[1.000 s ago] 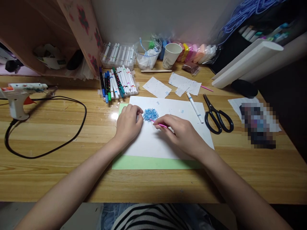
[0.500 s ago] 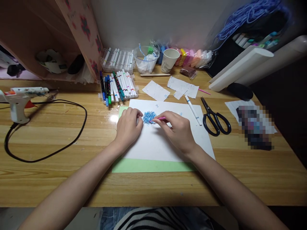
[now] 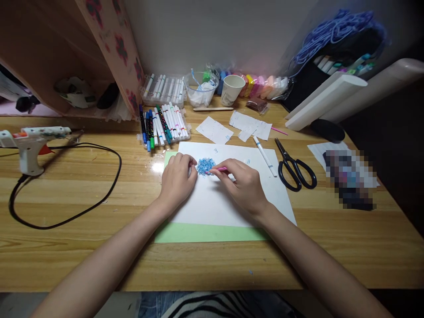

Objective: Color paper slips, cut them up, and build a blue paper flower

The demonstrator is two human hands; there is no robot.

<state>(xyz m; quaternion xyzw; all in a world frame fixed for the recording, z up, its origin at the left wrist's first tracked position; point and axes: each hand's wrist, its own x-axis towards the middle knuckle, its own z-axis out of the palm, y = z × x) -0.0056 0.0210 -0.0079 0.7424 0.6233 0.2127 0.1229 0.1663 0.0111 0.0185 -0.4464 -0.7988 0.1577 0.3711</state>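
Note:
A small round heap of blue-and-white shreds (image 3: pixel 206 167) lies on a white sheet of paper (image 3: pixel 212 207), which sits over a light green sheet (image 3: pixel 212 233). My right hand (image 3: pixel 243 181) pinches a thin pink stick (image 3: pixel 221 169), its tip at the heap's lower right edge. On the left side of the heap, my left hand (image 3: pixel 179 176) rests on the paper with fingers bent and the thumb apart from the index finger. Its fingertips are partly hidden, and nothing shows in it. A white marker (image 3: pixel 265 157) lies on the sheet's right side.
Black-handled scissors (image 3: pixel 294 170) lie right of the paper. Scraps of paper (image 3: pixel 214 130), a marker case (image 3: pixel 165 126), a paper cup (image 3: pixel 232 90) and a plastic bowl (image 3: pixel 201 90) stand behind. A glue gun (image 3: pixel 31 148) with its looped cord is at left.
The whole view has shifted slightly, so things sit a little lower in it. Both hands keep nearly the same place by the heap, and the pink stick stays in the right hand.

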